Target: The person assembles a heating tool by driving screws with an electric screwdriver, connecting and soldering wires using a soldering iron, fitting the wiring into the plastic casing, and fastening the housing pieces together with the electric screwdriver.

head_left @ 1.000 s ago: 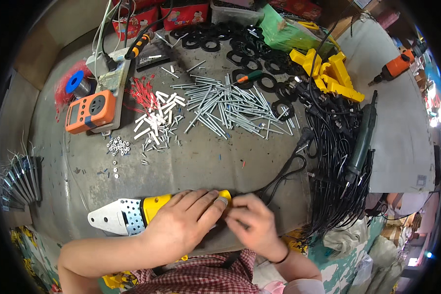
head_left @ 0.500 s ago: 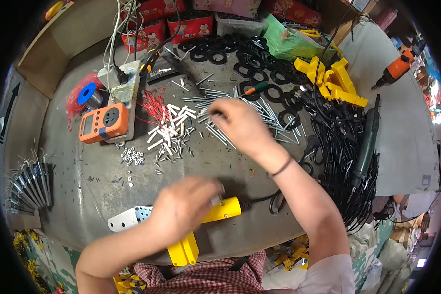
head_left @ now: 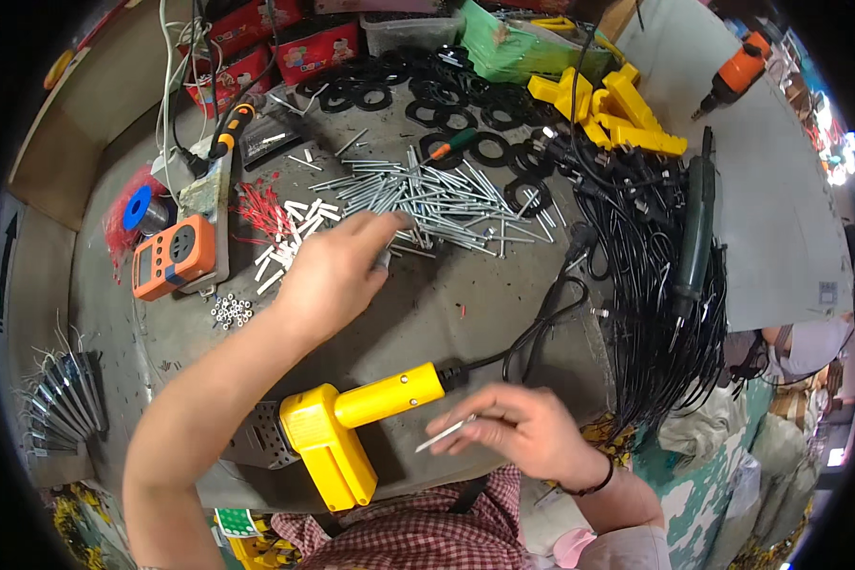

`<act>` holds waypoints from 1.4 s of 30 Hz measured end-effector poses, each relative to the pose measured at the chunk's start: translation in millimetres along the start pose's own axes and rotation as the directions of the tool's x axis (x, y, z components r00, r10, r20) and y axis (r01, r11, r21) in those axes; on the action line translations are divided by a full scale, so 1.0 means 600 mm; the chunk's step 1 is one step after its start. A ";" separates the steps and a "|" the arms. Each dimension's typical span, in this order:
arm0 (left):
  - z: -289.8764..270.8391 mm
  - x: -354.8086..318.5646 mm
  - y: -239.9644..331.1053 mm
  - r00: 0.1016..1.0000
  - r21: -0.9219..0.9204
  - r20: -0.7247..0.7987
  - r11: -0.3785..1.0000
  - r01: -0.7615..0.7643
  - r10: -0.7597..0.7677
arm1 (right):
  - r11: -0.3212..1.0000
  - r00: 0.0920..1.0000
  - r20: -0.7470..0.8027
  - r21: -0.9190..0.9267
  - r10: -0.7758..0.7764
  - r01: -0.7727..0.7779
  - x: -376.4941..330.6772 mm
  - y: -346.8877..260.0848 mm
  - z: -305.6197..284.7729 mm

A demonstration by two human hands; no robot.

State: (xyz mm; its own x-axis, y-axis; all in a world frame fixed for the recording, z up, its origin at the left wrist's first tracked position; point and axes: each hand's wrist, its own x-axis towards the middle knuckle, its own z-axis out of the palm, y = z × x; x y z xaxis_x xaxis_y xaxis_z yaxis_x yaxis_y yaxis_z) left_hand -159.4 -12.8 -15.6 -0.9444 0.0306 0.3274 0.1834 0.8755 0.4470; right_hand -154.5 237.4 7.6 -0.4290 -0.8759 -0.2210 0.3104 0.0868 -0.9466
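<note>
My right hand pinches a long thin metal screw between thumb and fingers, just right of the yellow tool's handle. That yellow tool lies on the bench with a round handle, a boxy body and a perforated metal plate; a black cord runs from its handle end. My left hand reaches over the near left edge of a pile of long screws, fingers closed; what they hold, if anything, I cannot make out. White sleeves with red wires lie beside that hand.
An orange meter, a solder spool and small white rings sit at the left. Black rings, yellow plastic parts and bundled black cords fill the far and right side. A power screwdriver hangs at the right.
My left hand has moved from the yellow tool up to the screw pile. My right hand has come back from the pile to beside the handle with a screw. The view has shifted slightly.
</note>
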 end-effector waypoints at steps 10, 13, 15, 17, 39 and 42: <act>-0.067 -0.114 0.013 0.953 0.362 0.304 0.923 -0.127 0.012 | 0.332 0.887 0.041 -0.919 -0.459 0.214 -0.015 0.080 0.041; -0.085 -0.107 0.051 0.920 0.279 0.344 0.956 0.093 -0.190 | 0.463 0.851 -0.055 -0.856 -0.522 0.229 -0.003 0.089 0.058; -0.100 -0.104 0.076 0.864 -0.253 0.314 0.842 0.476 -0.394 | 0.494 0.824 -0.064 -0.826 -0.564 0.274 0.007 0.082 0.070; -0.102 -0.110 0.085 0.845 -0.262 0.369 0.830 0.493 -0.386 | 0.474 0.808 -0.044 -0.829 -0.587 0.299 0.018 0.084 0.080; -0.052 -0.160 0.081 0.998 0.042 0.018 0.997 -0.067 0.066 | 0.194 0.782 0.361 -0.836 -0.509 0.512 0.072 0.032 0.054; -0.052 -0.158 0.078 1.000 0.097 0.031 0.995 -0.011 0.008 | 0.204 0.765 0.394 -0.808 -0.509 0.552 0.081 0.041 0.042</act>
State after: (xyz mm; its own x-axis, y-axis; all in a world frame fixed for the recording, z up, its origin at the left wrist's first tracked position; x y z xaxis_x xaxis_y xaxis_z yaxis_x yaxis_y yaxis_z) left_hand -52.7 10.3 0.2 -0.9508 0.0524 0.3054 0.1665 0.9177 0.3607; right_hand -146.1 185.1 -20.2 -0.1518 -0.9015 0.4052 -0.8591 -0.0824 -0.5051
